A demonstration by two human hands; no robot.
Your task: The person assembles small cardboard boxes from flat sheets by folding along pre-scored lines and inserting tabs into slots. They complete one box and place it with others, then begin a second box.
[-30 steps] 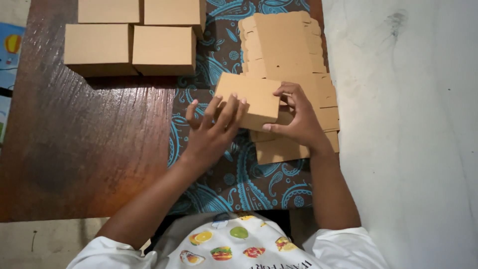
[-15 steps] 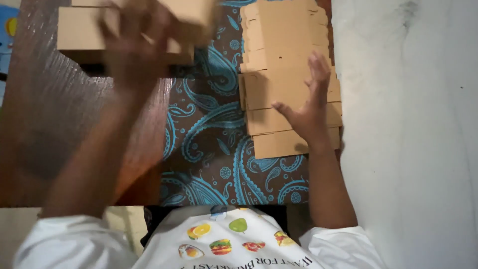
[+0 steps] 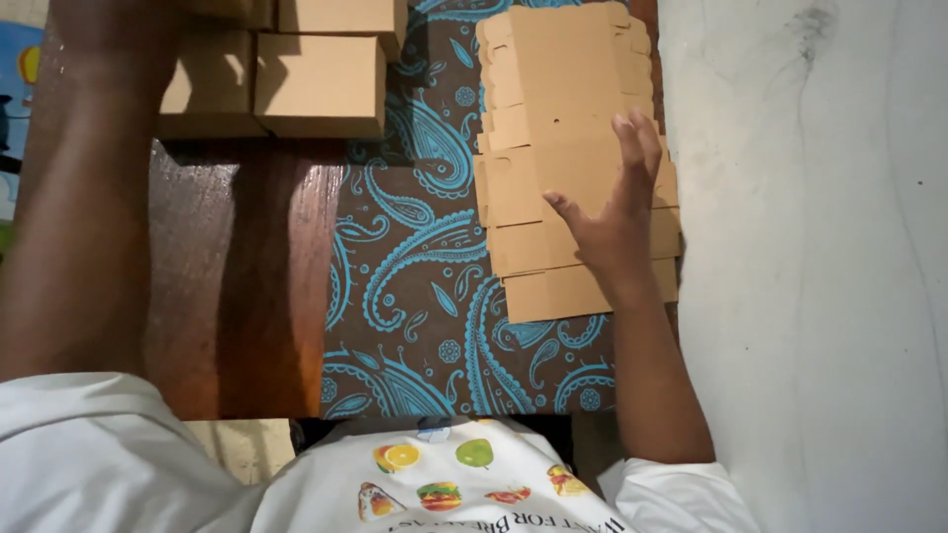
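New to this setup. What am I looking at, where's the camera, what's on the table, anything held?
There is no machine here: a person works with two bare hands. The one camera sits on the person's head and looks down. The right hand lies spread, fingers open, on a stack of flat cardboard blanks, gripping nothing. The left hand is out of view; only the left arm shows, stretched toward the folded cardboard boxes at the top. All of it rests on a dark wooden table with a brown and blue paisley cloth.

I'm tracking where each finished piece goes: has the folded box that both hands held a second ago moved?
Yes. It has left the spot over the paisley cloth, carried up-left toward the folded boxes; the left hand is now out of frame there.
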